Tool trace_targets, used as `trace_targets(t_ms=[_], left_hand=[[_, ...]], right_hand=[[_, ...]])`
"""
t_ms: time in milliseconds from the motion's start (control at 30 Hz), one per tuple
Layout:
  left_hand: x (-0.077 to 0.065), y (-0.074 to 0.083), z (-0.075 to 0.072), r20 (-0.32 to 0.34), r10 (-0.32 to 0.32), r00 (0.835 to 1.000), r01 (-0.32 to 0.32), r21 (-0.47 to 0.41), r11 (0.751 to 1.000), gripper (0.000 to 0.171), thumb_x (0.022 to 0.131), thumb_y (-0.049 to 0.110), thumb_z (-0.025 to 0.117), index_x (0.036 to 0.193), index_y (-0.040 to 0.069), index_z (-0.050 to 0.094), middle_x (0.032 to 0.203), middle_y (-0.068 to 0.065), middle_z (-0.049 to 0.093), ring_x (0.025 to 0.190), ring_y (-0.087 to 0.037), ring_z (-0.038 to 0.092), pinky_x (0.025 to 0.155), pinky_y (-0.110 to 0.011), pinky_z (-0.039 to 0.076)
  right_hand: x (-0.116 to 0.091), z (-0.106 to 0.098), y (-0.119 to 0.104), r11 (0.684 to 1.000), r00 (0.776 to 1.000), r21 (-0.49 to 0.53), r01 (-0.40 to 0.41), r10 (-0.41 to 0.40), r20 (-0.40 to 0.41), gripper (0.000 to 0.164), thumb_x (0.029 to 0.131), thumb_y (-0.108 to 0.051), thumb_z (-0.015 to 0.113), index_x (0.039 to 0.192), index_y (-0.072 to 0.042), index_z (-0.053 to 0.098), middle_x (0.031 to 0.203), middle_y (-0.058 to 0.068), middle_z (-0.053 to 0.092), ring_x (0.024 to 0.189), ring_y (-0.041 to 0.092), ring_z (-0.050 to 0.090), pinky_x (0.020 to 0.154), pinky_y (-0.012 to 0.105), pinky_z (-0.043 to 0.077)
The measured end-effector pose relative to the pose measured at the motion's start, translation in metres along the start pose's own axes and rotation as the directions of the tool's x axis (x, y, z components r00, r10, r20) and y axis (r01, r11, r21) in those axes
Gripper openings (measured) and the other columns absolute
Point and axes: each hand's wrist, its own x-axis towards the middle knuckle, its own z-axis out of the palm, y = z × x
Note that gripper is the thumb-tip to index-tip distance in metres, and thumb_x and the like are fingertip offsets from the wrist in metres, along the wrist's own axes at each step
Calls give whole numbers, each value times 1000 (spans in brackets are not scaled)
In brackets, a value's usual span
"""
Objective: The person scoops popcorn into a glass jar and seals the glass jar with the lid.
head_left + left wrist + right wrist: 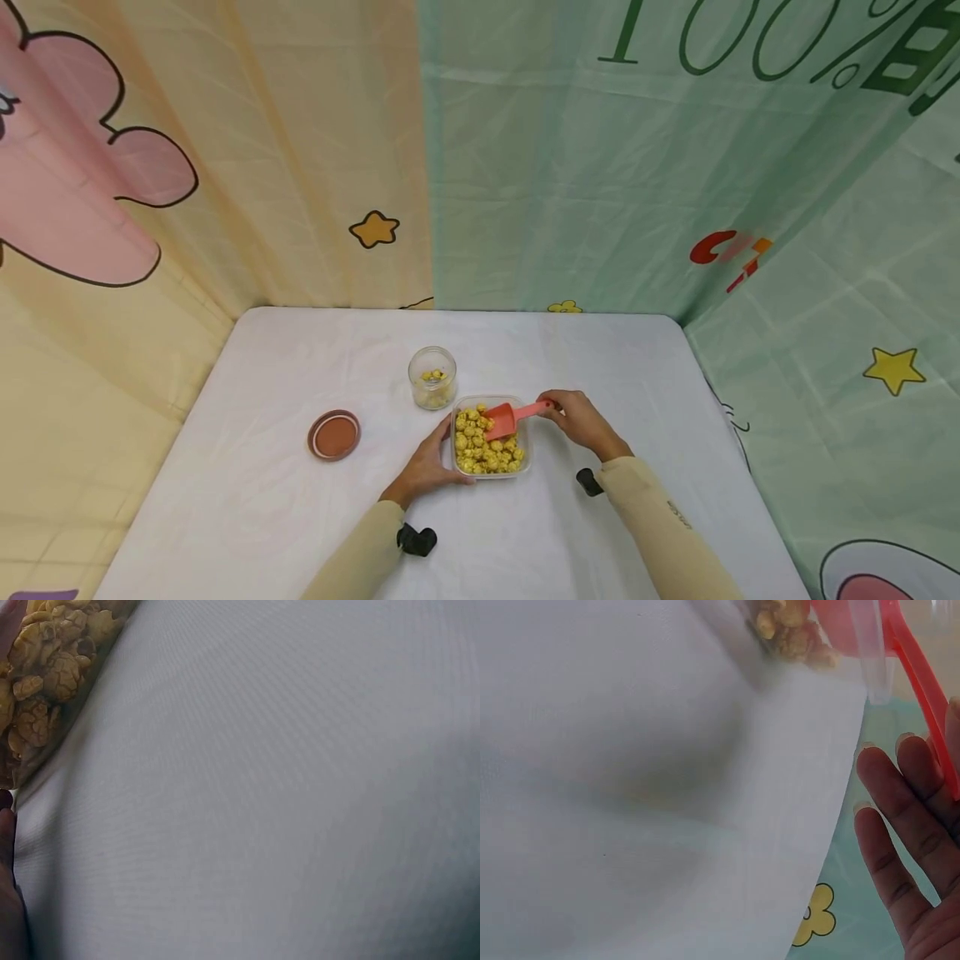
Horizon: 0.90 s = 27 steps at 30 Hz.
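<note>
A clear rectangular plastic container (529, 460) full of yellow popcorn (471, 446) stands on the table. My left hand (427, 468) grips its left side, thumb along the near edge and fingers toward the far left corner. In the left wrist view, popcorn (52, 675) shows through the container wall. My right hand (585, 423) pinches the handle end of a pink-red scoop (504, 422), whose bowl lies in the container over the popcorn. In the right wrist view, the scoop's handle (924, 686) runs down to the thumb and index finger; the other fingers (904, 795) extend loosely.
A clear round jar (432, 392) with a few pieces of popcorn stands just behind the container. Off to the left lies a round brown lid (333, 436). Printed curtains (525, 192) surround the white-covered table (255, 483) at the back and sides.
</note>
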Motion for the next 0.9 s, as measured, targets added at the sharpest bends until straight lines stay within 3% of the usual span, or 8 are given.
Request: trace_targets(t_ms=[300, 567, 900], left_hand=[[1, -1, 1, -7, -8, 1000, 8, 11, 1000, 121, 60, 28, 93, 153, 5, 19, 153, -18, 32, 138, -37, 32, 114, -54, 26], [0, -1, 1, -4, -14, 1000, 14, 11, 1000, 120, 61, 29, 93, 153, 5, 19, 152, -19, 32, 138, -38, 33, 114, -54, 27], [-1, 0, 0, -3, 1, 1000, -1, 2, 1000, 119, 62, 27, 92, 153, 4, 19, 152, -21, 33, 138, -39, 32, 114, -54, 25]], right_hand=[[-2, 10, 5, 999, 1000, 48, -10, 11, -27, 18, 90, -18, 65, 102, -6, 69, 88, -4, 67, 76, 9, 55, 66, 25, 51], [-3, 19, 8, 996, 997, 61, 61, -58, -50, 20, 91, -19, 64, 103, -4, 69, 89, -2, 67, 75, 8, 57, 66, 25, 52], [-3, 27, 13, 992, 996, 103, 70, -65, -57, 22, 91, -19, 64, 106, -5, 69, 90, -2, 68, 77, 9, 59, 68, 25, 53]])
